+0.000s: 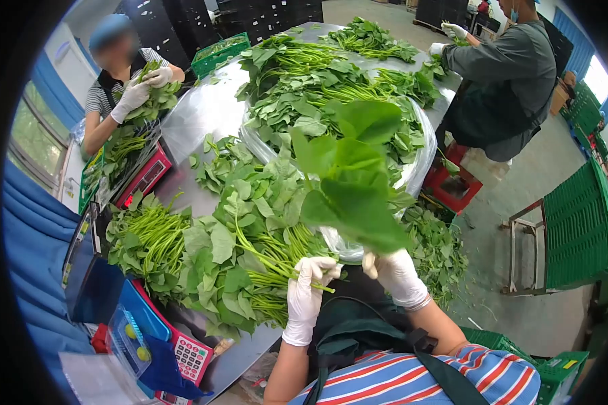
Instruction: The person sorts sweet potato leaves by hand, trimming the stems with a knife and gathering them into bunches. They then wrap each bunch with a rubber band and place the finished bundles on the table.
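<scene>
Both my hands wear white gloves. My left hand (309,293) is closed round a few long green stems (267,260) whose leaves reach up and to the left. Just right of it, my right hand (400,277) is closed in a pinch at the base of a leafy green sprig (355,182). Its broad leaves rise close to the camera and hide part of the table behind. Beside my left hand lies a heap of leafy greens (233,250), and a bundle with its stems showing (152,239) lies further left.
A larger pile of greens (304,88) lies on clear plastic (422,145) across the metal table (203,118). A scale keypad (190,358) is at lower left, a red scale (145,177) further back. Two co-workers (118,94) (507,81) handle greens. Green crates (581,223) stand right.
</scene>
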`<state>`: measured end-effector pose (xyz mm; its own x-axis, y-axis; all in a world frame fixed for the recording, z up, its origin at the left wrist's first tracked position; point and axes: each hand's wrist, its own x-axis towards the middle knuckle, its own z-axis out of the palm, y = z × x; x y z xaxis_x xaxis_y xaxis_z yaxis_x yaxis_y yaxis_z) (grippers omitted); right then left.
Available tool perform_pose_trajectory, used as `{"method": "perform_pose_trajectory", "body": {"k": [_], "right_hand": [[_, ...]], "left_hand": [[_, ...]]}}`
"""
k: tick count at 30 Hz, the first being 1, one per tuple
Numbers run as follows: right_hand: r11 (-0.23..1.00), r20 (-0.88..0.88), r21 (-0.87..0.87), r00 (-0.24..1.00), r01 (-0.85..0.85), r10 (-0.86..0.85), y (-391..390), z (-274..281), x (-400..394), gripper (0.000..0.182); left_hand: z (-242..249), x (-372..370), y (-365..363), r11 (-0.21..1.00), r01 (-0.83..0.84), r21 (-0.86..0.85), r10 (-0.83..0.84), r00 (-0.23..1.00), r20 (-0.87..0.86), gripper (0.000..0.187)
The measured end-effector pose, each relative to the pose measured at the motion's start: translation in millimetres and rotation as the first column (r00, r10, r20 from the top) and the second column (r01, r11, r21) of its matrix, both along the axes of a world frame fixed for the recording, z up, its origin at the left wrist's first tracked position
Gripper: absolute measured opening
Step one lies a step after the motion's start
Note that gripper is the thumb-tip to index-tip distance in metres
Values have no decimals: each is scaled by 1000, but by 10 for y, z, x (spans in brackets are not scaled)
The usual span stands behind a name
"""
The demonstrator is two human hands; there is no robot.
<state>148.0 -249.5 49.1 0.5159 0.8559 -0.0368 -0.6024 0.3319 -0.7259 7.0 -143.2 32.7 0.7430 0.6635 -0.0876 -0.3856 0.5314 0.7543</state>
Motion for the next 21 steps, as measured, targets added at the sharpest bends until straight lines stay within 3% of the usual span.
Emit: {"method": "perform_pose_trajectory", "body": {"k": [3,5,8,9,21], "right_hand": [[984,-91,119,985,-133,144,12,-71,-52,25],[955,-254,209,931,-212,263,17,-84,-118,25],[938,-308,229,895,-261,324,24,-100,-172,24],[949,-286,186,910,-253,299,24,-120,-182,24],[963,-180,104,947,-250,265,25,-108,-209,25]], "left_hand": [[125,21,-17,996,-10,93,14,999,-46,26],[132,32,-49,986,-4,166,12,999,-49,30],[109,22,-87,974,-24,226,31,999,-26,31],[77,14,-89,965,-19,260,25,1000,-19,38],[117,-18,-165,929,-45,367,94,989,-115,40]]}}
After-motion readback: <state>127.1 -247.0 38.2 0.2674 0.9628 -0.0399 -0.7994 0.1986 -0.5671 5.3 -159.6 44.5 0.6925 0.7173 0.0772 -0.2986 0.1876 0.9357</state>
